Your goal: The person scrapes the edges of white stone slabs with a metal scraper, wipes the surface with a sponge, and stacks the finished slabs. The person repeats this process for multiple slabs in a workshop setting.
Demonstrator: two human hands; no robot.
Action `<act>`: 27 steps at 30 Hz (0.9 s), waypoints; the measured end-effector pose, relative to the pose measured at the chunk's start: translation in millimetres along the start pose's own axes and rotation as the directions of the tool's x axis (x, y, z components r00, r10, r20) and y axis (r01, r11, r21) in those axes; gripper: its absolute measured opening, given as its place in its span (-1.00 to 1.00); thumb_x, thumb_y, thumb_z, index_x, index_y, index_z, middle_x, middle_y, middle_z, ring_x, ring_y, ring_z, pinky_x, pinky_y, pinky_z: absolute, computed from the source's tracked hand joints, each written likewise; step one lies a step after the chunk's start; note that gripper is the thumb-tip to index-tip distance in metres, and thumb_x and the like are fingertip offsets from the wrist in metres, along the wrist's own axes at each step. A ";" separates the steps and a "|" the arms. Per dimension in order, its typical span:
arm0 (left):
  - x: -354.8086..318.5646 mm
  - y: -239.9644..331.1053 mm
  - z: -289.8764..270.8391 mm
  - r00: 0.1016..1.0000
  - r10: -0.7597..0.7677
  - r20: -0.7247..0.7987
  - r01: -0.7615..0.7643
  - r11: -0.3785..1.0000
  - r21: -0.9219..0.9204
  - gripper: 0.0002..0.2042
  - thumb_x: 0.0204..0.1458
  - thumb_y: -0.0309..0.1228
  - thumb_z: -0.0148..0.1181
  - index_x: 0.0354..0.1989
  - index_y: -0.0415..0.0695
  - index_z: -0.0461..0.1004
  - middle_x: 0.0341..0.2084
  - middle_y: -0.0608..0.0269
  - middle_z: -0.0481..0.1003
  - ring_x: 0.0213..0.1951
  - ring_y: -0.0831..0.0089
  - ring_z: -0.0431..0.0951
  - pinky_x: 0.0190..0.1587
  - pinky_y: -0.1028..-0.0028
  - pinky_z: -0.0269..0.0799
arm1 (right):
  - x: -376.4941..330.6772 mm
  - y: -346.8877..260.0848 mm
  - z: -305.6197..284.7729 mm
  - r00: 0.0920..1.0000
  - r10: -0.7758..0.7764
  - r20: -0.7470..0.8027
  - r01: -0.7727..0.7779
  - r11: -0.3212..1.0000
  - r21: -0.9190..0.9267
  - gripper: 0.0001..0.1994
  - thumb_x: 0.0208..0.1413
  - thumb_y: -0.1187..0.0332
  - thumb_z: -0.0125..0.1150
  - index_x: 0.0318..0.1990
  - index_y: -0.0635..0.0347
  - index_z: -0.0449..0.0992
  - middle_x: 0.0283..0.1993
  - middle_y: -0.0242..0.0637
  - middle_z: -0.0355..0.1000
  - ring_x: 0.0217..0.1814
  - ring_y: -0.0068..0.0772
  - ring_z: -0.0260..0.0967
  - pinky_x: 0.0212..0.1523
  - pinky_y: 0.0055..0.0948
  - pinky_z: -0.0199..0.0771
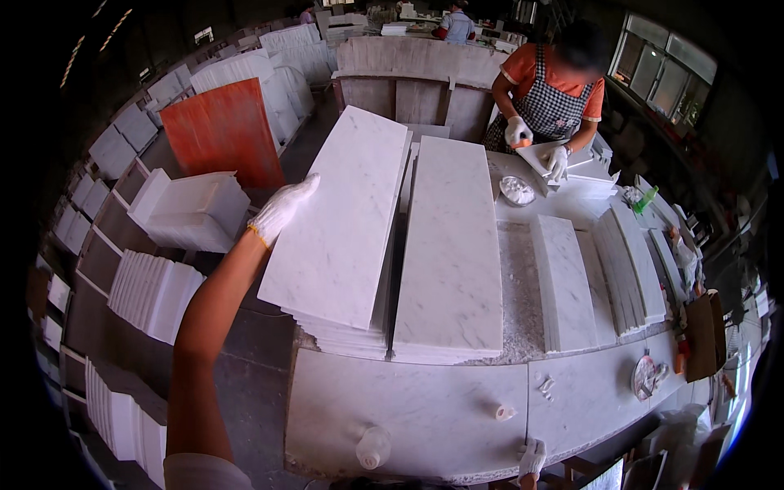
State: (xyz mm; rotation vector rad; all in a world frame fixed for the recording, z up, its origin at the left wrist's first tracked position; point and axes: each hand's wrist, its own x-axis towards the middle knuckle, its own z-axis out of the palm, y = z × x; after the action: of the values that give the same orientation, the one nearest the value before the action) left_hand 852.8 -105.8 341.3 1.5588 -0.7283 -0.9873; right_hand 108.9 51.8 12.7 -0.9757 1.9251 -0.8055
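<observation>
My left hand (pixel 286 207), in a white knit glove, lies against the left edge of the top marble slab (pixel 339 220) of a stack. Its fingers are stretched out along that edge. The slab is long, white and faintly veined, and it sits slightly askew on the slabs below. Beside it, to the right, stands a second stack with a similar marble slab (pixel 451 245) on top. My right hand (pixel 532 459), also gloved, is low at the near edge of the table (pixel 408 400). Its fingers are extended at the edge, with nothing visible in them.
A clear bottle (pixel 373 447) and a small white bottle (pixel 505 412) are on the near tabletop. Narrower slabs (pixel 565 282) stand at right, by a plate (pixel 649 376). Across the table, a gloved co-worker (pixel 555 98) handles a piece. White stacks (pixel 155 294) and a red board (pixel 222 131) stand left.
</observation>
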 end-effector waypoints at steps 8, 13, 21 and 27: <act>24.8 -4.2 -0.7 1.000 0.002 0.008 -0.003 0.999 0.040 -0.41 0.12 0.08 0.18 -0.04 -0.31 0.52 -0.20 0.23 0.55 -0.22 0.58 0.53 -0.12 0.52 0.47 | 4.6 4.6 -0.2 1.000 0.028 0.005 -0.028 0.998 0.048 -0.79 0.29 0.25 0.02 -0.25 0.21 0.43 -0.58 -0.36 0.38 -0.68 -0.58 0.29 -0.68 -0.55 0.29; 38.8 -14.2 -12.7 1.000 0.002 0.020 -0.003 0.998 0.062 -0.41 0.12 0.08 0.18 -0.03 -0.31 0.52 -0.17 0.25 0.54 -0.18 0.60 0.51 -0.08 0.54 0.44 | 3.6 -3.6 4.2 0.999 0.045 0.004 -0.046 0.996 0.072 -0.80 0.29 0.26 0.02 -0.26 0.21 0.42 -0.59 -0.38 0.37 -0.68 -0.59 0.27 -0.69 -0.55 0.28; 24.7 -10.3 1.2 0.996 -0.009 0.091 0.004 0.998 0.056 -0.49 0.14 -0.01 0.19 -0.05 -0.30 0.53 -0.24 0.35 0.52 -0.22 0.63 0.47 -0.13 0.54 0.42 | 1.1 -4.8 0.3 0.999 0.054 0.005 -0.054 0.996 0.071 -0.78 0.29 0.25 0.02 -0.25 0.22 0.45 -0.57 -0.36 0.38 -0.68 -0.57 0.28 -0.67 -0.53 0.28; 22.9 -8.5 -1.9 1.000 0.001 0.010 -0.003 0.981 0.192 -0.50 0.11 -0.03 0.21 -0.11 -0.31 0.54 -0.31 0.36 0.53 -0.29 0.61 0.48 -0.22 0.48 0.43 | 1.8 -7.7 0.4 1.000 0.016 -0.010 -0.016 0.999 -0.031 -0.78 0.30 0.25 0.00 -0.24 0.21 0.46 -0.56 -0.35 0.39 -0.67 -0.55 0.30 -0.66 -0.51 0.31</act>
State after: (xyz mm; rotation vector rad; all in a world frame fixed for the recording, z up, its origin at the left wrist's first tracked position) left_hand 864.7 -122.8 328.3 1.7203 -0.8522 -0.9453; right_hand 111.2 46.4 18.0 -0.9757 1.9569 -0.7748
